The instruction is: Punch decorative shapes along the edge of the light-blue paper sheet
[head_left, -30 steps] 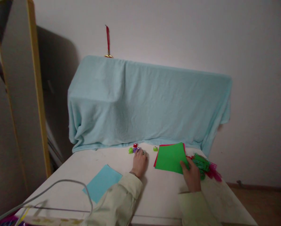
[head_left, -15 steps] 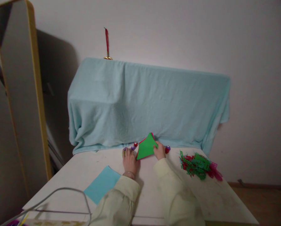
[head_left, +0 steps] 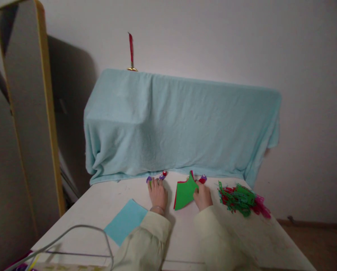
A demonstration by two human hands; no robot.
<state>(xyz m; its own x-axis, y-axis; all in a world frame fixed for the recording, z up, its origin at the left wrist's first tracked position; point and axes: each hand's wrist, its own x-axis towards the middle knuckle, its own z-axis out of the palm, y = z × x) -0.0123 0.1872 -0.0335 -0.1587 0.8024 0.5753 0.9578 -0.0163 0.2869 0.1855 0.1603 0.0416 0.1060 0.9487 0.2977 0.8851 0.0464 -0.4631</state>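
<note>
A green sheet (head_left: 184,194), with red showing along its left and upper edges, is bent and lies at nine o'clock from the person's right hand (head_left: 203,196), whose thumb and fingers are pinched on its right side. At nine o'clock beyond the sheet, across a small gap, is the left hand (head_left: 158,196), palm down, its fingertips at small purple toys (head_left: 161,177); whether it grips any cannot be told. A red toy (head_left: 164,173) sits at one o'clock from that hand. Half a second earlier the sheet was farther back, right beside the left hand; now the right hand has drawn it nearer the wearer and rightward, while the left hand stays by the toys. At three o'clock from the right hand is a heap of green, red and pink pieces (head_left: 243,199); at eight o'clock from the left, a light-blue sheet (head_left: 126,222) on the white table (head_left: 182,241).
</note>
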